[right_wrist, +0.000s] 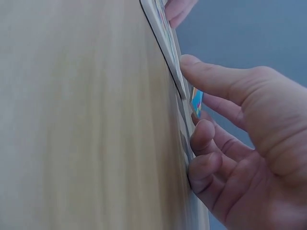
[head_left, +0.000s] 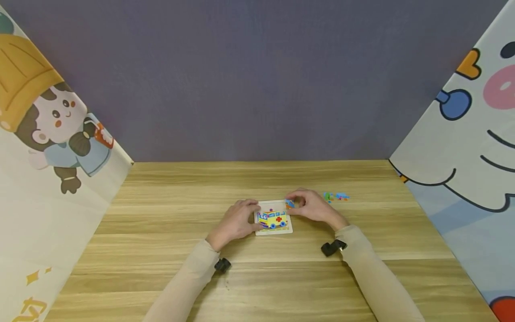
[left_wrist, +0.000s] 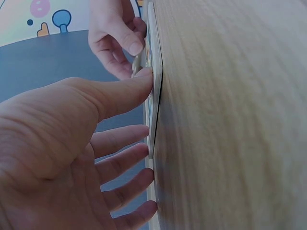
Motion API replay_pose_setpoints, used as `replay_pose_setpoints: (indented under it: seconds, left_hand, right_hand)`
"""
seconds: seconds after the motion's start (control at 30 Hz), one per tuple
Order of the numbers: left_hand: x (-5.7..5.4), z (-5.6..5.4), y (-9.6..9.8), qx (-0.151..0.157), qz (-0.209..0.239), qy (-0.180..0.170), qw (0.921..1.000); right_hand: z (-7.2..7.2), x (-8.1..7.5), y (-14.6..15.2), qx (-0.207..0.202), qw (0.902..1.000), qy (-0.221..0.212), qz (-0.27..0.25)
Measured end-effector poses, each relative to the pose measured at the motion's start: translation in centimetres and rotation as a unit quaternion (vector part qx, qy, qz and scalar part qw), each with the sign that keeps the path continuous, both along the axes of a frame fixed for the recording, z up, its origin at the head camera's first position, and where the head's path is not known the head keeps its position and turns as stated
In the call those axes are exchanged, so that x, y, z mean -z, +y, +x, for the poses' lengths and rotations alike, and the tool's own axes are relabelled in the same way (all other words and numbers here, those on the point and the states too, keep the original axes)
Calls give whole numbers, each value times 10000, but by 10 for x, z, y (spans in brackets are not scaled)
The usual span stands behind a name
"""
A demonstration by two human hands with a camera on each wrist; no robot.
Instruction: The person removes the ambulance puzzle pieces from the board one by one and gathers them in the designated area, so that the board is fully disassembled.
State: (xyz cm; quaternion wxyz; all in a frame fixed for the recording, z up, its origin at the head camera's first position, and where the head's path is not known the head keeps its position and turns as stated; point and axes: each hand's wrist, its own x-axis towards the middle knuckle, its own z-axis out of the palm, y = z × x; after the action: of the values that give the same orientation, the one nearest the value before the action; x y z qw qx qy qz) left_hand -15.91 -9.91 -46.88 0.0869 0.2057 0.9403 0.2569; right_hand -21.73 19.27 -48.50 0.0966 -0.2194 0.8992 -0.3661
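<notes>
Lying against left hand (head_left: pixel 237 219), puzzle board (head_left: pixel 277 231)

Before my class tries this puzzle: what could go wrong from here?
The blue-and-orange puzzle piece in the right hand could slip or land misaligned. The flat, white-bordered yellow-ambulance puzzle board might shift if the left hand at its left side lets go. The loose blue and green puzzle pieces beside the right hand could be knocked away.
</notes>
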Motion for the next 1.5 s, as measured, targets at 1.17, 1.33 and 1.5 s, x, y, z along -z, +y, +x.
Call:
replay_pose_setpoints:
  seconds: [1.17, 1.33, 1.5]
  left_hand:
    - [3, 0, -1, 14, 33, 52, 10000]
    - [2, -1, 0, 15, 7, 60, 10000]
    - [1, -1, 0, 1, 13, 54, 10000]
  right_hand:
    - [5, 1, 67, 523, 9985, 126, 73]
    - [5, -1, 76, 583, 9980, 198, 124]
    - [5, -2, 86, 650, 9974, 299, 118]
